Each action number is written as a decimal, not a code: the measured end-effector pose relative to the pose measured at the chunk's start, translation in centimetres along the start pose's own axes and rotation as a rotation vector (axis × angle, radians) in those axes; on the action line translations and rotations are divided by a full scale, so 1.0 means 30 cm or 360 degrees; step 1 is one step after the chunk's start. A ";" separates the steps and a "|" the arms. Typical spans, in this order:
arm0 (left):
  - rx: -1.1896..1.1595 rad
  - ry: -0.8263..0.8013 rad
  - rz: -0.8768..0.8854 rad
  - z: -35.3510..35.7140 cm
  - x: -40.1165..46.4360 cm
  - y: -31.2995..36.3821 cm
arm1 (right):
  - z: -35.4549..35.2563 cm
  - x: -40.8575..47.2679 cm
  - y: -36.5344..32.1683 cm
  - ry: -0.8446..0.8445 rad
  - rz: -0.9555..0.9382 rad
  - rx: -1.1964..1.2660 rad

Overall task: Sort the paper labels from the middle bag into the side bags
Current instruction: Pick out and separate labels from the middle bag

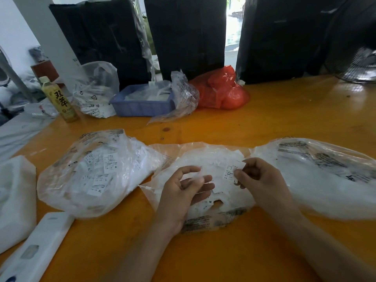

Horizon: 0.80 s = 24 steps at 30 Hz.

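Head view: a paper label marked L is pinched in the right hand over the middle bag. Left hand hangs loosely curled over that bag, holding nothing clear. Side bags lie left and right on the orange bench.

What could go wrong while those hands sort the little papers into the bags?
1. The right hand pinches a label marked L. The left bag shows M, L and XL labels together, so it could land in the wrong bag.
2. The left hand holds a blurred thin piece; light labels might slip onto the table.
3. A fan stands nearby; if running, it could scatter them.
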State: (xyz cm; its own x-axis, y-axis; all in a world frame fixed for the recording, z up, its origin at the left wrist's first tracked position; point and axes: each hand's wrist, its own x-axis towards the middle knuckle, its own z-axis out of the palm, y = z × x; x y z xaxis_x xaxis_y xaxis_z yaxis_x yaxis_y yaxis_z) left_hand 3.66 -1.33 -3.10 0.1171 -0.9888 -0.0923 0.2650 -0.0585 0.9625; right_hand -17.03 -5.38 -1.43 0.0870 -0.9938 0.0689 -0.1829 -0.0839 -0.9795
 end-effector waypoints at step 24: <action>0.0036 -0.0058 0.0064 0.004 0.004 -0.015 | 0.013 -0.010 0.008 -0.0060 -0.0287 -0.0031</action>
State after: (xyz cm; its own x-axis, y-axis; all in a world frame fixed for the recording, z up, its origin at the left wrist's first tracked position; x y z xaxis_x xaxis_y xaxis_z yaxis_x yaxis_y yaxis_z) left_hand 3.43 -1.44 -3.52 0.0924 -0.9947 -0.0446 0.2390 -0.0214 0.9708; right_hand -16.72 -5.08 -1.75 0.1564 -0.9592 0.2355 -0.1801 -0.2621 -0.9481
